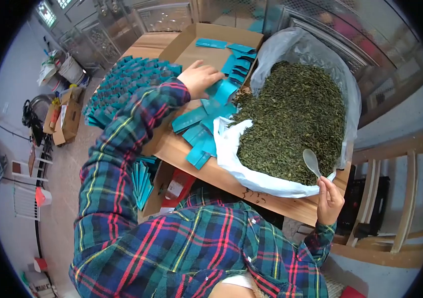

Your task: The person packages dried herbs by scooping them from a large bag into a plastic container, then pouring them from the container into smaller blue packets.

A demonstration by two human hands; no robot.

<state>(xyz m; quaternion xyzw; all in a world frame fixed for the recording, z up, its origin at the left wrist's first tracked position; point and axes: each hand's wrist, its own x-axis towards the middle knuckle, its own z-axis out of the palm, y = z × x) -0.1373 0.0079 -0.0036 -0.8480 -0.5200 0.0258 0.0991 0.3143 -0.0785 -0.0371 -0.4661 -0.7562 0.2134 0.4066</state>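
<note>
My right hand point(329, 199) is closed on the handle of a pale spoon point(311, 161), whose bowl lies over the loose dried leaves point(291, 119) at the near right edge of a plastic bag point(266, 184). The leaves look like dried green tea and fill the wide-open bag. My left hand point(200, 78) reaches across to the teal packets, fingers apart, fingertips right at a teal packet point(225, 90). Below it several more flat teal packets point(199, 124) overlap on the table, beside the bag's folded white rim. The underside of the left hand is hidden.
A shallow cardboard box point(184, 49) holds a row of teal packets point(239, 64). Left of it stand many upright teal packets point(127, 82) on the wooden table point(281, 204). More packets point(142, 184) sit below the table edge. A wooden frame point(405, 198) stands at right, cartons point(67, 119) at left.
</note>
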